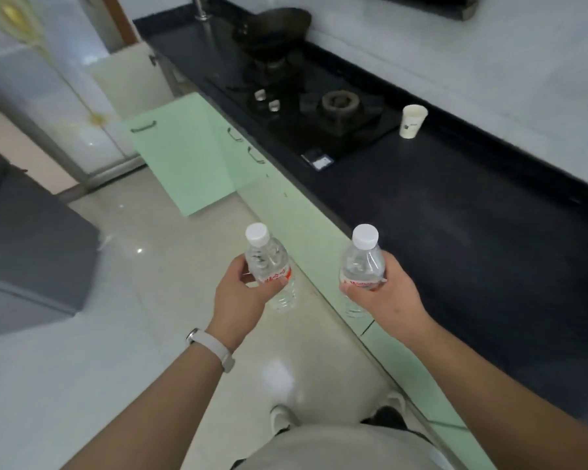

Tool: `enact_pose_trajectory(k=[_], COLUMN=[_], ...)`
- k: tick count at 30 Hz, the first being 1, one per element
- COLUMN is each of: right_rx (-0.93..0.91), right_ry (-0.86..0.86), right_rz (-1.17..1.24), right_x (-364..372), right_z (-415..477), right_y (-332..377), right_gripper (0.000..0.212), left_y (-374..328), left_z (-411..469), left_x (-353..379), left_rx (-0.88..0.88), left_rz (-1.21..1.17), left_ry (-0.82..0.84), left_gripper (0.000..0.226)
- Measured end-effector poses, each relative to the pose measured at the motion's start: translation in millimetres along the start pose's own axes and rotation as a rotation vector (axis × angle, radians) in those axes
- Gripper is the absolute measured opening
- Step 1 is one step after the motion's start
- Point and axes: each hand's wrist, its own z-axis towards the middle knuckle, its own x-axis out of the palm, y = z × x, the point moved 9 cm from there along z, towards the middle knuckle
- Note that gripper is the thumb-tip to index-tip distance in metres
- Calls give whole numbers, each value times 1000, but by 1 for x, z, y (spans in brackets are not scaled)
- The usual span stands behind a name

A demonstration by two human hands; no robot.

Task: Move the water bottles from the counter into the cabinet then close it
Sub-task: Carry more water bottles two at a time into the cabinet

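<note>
Now you are carrying two clear, white-capped plastic water bottles, left hand gripping one, right hand the other, toward the open pale-green cabinet door at centre left.

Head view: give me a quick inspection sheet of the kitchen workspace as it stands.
Surface: black counter, carrying a black gas hob.
Job's things: two clear plastic water bottles, white caps, red labels: left bottle, right bottle, both held off the counter, caps up; pale green cabinet door open.
Clutter: white paper cup on counter; dark wok on hob.
Grippers: left hand and right hand, fingers curled round one bottle each.
Cables: nothing seen.
Surroundings: glossy pale tiled floor; white wristband on left wrist.
</note>
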Motion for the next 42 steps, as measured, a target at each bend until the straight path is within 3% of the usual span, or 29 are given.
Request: enact_pose_trajectory(k=[8,18,32,42], right_rx=[-125,-247,-295,-342], right_ry=[208,463,672,776], right_rz=[-45,-104,-85,-69], right_x=[127,253,371,425], right_z=[-15,12,168,279], right_y=[69,134,201,262], right_gripper=[48,49,49,59], left_y=[44,73,62,21], left_z=[-23,-41,91,194], left_x=[-151,-259,-311,-331], left_rx=[-65,-100,-197,-137], left_rz=[-77,-103,-42,-63], left_ry=[-243,-494,-660,-746], left_gripper=[47,49,45,53])
